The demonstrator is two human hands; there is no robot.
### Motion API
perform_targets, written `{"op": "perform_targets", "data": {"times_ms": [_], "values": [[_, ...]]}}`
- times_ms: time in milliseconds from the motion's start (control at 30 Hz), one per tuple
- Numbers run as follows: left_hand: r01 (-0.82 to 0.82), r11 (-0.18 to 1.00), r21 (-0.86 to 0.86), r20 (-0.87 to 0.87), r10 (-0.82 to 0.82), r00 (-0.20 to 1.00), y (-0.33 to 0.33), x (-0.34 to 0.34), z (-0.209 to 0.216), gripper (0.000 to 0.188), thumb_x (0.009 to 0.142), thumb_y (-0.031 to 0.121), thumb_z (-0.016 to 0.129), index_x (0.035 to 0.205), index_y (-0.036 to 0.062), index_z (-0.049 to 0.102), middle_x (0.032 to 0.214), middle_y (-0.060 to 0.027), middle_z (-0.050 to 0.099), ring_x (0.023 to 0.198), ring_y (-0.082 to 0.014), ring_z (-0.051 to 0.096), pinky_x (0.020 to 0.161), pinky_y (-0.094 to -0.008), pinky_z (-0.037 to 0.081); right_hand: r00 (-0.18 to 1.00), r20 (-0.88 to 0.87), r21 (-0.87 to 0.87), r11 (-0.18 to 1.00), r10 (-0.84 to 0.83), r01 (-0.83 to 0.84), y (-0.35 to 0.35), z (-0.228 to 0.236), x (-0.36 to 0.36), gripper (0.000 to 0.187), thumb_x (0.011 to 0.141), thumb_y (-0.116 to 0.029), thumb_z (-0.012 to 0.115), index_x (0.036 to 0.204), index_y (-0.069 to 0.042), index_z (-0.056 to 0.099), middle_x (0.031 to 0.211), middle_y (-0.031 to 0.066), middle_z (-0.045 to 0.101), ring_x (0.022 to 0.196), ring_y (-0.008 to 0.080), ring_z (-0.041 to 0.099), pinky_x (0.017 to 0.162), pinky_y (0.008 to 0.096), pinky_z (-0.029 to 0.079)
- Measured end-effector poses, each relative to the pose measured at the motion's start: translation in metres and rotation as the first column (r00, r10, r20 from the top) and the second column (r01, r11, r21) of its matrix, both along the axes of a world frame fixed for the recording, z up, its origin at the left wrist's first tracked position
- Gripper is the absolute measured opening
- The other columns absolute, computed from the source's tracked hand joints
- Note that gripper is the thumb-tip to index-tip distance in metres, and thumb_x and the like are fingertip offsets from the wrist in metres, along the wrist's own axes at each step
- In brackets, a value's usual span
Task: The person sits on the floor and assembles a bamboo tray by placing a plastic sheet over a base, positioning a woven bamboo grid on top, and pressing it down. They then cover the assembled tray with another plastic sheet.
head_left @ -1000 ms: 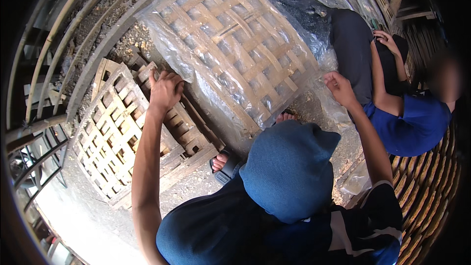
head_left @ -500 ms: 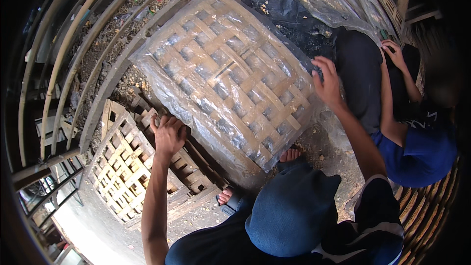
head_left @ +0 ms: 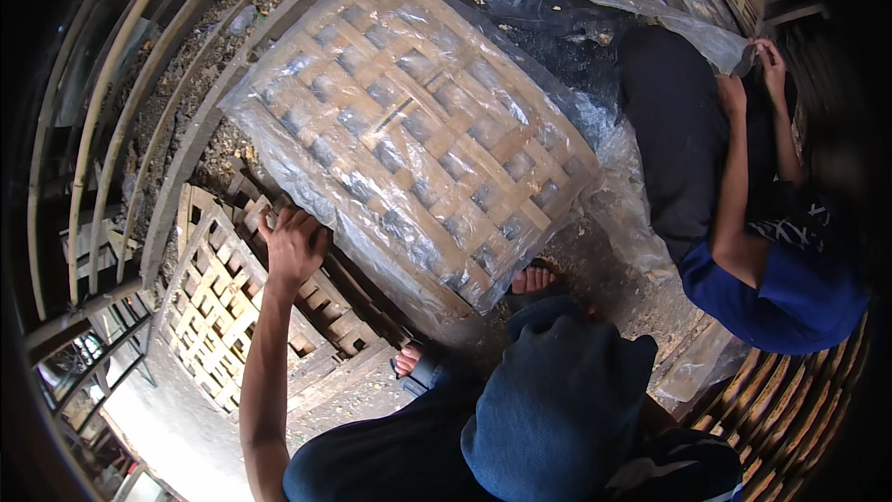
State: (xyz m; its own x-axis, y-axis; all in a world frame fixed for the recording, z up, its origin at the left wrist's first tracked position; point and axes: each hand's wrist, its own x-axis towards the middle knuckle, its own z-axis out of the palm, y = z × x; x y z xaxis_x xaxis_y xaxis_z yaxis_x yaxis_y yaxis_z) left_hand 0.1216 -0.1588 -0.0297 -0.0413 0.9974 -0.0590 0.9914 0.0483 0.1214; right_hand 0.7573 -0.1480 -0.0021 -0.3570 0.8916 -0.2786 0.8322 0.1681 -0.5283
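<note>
A large woven bamboo panel [head_left: 418,130] under clear plastic film lies in the middle. Left of it, a pale woven bamboo frame [head_left: 218,293] leans at an angle, with darker slats along its upper edge. My left hand [head_left: 295,246] rests at that upper edge, close beside the plastic-covered panel. Its fingers are curled down over the slats, and their tips are partly hidden. My right hand is out of sight; a bit of forearm [head_left: 658,418] shows behind a rounded blue cloth shape [head_left: 562,400] at the lower middle.
At the right sits a person in a blue shirt [head_left: 776,297], both hands [head_left: 751,82] holding the edge of a plastic sheet [head_left: 688,14]. Black plastic [head_left: 530,23] lies beyond the panel. Curved bamboo poles [head_left: 130,84] line the left; ribbed slats [head_left: 790,409] lie lower right.
My right hand has dropped from the panel's right edge out of sight. My left hand stays at the slats while the view shifts slightly. The other person's hands now hold plastic higher up.
</note>
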Motion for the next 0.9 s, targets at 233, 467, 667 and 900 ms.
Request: {"op": "perform_targets", "data": {"times_ms": [233, 467, 667, 900], "values": [[0.03, 1.0, -0.006, 0.023, -0.03, 0.999, -0.004, -0.004, 0.002, 0.012, 0.084, 0.024, 0.067, 0.087, 0.013, 0.069, 0.097, -0.0038, 0.068, 0.111, -0.0265, 0.059, 0.107, -0.0672, 0.021, 0.952, -0.184, -0.148, 0.964, -0.245, 0.219, 0.042, 0.055, 0.008, 0.044, 0.098, -0.021, 0.055, 0.139, -0.004, 0.051, 0.141, 0.0145, 0.048, 0.133, 0.0255, 0.048, 0.114, 0.0393, 0.033], [0.005, 1.0, 0.022, 0.032, -0.006, 0.999, -0.008, -0.004, -0.002, 0.012, 0.084, 0.023, 0.069, 0.09, 0.0127, 0.07, 0.096, -0.0041, 0.068, 0.11, -0.0278, 0.059, 0.112, -0.0676, 0.019, 0.956, -0.252, -0.383, 0.923, -0.148, 0.042, -0.005, 0.091, 0.045, 0.04, 0.098, -0.016, 0.053, 0.136, -0.006, 0.056, 0.135, 0.0086, 0.056, 0.129, 0.019, 0.053, 0.114, 0.035, 0.033], [0.026, 1.0, -0.009, 0.028, -0.025, 0.999, 0.0, 0.002, -0.002, 0.012, 0.082, 0.022, 0.069, 0.092, 0.0143, 0.07, 0.098, -0.0026, 0.068, 0.109, -0.0283, 0.059, 0.111, -0.0694, 0.017, 0.991, -0.128, -0.143, 0.99, -0.024, 0.006, 0.043, -0.036, -0.01, 0.03, 0.093, -0.018, 0.058, 0.119, -0.003, 0.059, 0.115, 0.0108, 0.056, 0.128, 0.0214, 0.042, 0.11, 0.0426, 0.033], [0.073, 0.996, -0.059, -0.004, -0.073, 0.997, -0.013, -0.003, 0.004, 0.016, 0.083, 0.022, 0.07, 0.098, 0.0148, 0.07, 0.106, -0.0007, 0.069, 0.115, -0.0272, 0.057, 0.111, -0.0699, 0.017, 0.984, 0.003, 0.381, 0.909, 0.18, -0.168, 0.035, 0.022, -0.079, 0.059, 0.08, -0.025, 0.074, 0.13, -0.005, 0.05, 0.145, 0.016, 0.039, 0.133, 0.0305, 0.037, 0.111, 0.0535, 0.029]]}}
